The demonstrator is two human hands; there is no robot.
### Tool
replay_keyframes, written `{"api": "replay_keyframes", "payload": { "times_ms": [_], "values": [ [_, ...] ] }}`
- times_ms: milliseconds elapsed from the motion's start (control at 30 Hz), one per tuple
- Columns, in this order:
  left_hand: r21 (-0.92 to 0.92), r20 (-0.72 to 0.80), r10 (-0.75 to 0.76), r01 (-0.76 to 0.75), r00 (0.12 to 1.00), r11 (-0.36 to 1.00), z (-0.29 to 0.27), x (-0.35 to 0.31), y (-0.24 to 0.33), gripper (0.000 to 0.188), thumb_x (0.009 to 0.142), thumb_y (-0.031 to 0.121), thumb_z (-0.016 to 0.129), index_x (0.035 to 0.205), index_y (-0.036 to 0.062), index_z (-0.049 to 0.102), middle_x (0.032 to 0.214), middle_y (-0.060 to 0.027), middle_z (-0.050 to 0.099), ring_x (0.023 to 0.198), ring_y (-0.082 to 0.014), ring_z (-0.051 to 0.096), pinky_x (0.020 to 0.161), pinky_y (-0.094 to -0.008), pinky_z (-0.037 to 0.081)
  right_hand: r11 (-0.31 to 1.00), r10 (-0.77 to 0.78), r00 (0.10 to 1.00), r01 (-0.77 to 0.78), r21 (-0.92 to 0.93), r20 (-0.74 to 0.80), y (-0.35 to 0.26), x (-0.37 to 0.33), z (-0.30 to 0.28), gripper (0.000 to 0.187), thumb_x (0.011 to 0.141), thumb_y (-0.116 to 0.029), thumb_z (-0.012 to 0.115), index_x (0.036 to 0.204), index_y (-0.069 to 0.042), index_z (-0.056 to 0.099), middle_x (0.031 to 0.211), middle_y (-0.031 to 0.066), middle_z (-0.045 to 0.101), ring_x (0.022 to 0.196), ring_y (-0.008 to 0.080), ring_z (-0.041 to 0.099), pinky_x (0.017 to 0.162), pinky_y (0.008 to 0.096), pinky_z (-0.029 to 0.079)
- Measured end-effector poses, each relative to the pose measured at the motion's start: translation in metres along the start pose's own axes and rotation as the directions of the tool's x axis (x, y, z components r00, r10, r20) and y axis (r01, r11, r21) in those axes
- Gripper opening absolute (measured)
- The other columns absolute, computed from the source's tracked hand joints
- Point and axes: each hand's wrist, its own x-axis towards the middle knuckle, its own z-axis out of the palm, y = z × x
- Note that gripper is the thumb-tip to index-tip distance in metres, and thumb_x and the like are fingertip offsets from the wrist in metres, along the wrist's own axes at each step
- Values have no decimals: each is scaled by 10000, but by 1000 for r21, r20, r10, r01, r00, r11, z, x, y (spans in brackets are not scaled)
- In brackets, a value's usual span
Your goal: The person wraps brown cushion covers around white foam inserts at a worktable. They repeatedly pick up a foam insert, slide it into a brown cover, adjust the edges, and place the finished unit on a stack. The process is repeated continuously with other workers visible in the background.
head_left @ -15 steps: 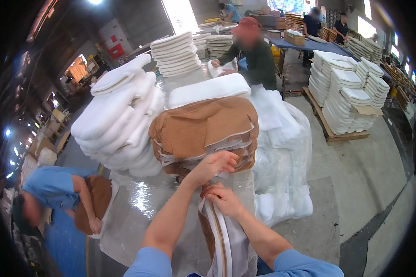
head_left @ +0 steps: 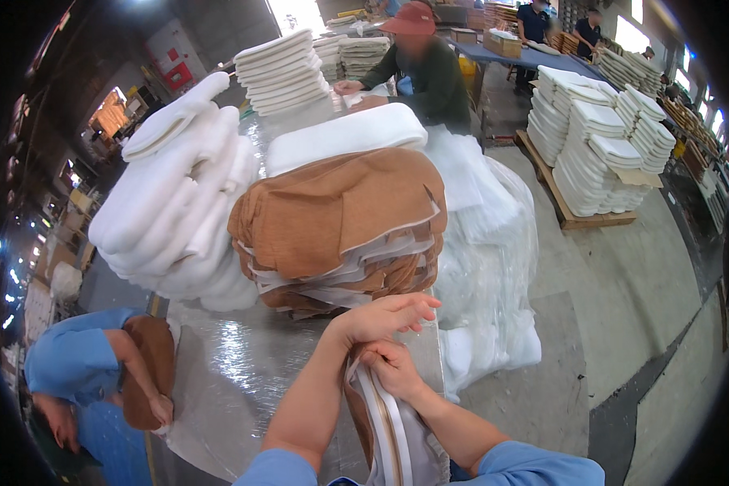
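Workshop floor of grey concrete, seen from above a work table (head_left: pixel 243 381) covered in shiny, crinkled silver sheeting. At far left, below table level, a person in a blue shirt (head_left: pixel 77 356) bends over, holding a brown piece. On the table's left part lies a heap of white foam pads (head_left: pixel 170 211), long, rounded and soft-looking, leaning in overlapping layers. At centre stands a stack of brown fabric covers (head_left: pixel 340 227), matte tan cloth with pale edging, topped by one white foam pad.

The left hand (head_left: pixel 385 316) rests at the stack's lower front edge, fingers extended and only loosely curled, gripping nothing that can be seen. The right hand (head_left: pixel 393 364), directly beneath it, is closed in a pinch on the top end of a brown cover with white piping (head_left: pixel 389 429). This piece sits at the table's near edge; its long axis runs from the hands down toward the viewer.

To the right, clear plastic bags (head_left: pixel 486 251) hold more white pads. Beyond, a person in a red cap (head_left: pixel 425 69) works at the table's far end, and a wooden pallet (head_left: pixel 575 217) carries stacked white pads.
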Motion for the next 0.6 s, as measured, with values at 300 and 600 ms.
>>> {"api": "replay_keyframes", "payload": {
  "times_ms": [300, 600],
  "values": [
    [30, -25, 46, -45, 999, 999, 5, -2, -1, 554, 1126, 455, 533, 1517, 63, 550, 1366, -104, 667, 1151, -196, 643, 1039, -369, 522, 997, 78, 997, -79, -5, -11, 0, -9, 2, 188, 1042, -193, 690, 1016, -10, 721, 1039, 82, 719, 1017, 243, 636, 953, 385, 490],
    [35, -689, 393, -513, 609, 857, 46, -53, 25, 315, 1114, 209, 577, 1270, -36, 699, 1137, -154, 752, 1033, -195, 706, 954, -358, 558, 995, -35, 998, 29, -91, -59, -8, 3, 8, 186, 1047, -196, 674, 1002, -18, 704, 1083, 72, 720, 1029, 251, 620, 993, 381, 453]
  ]
}}
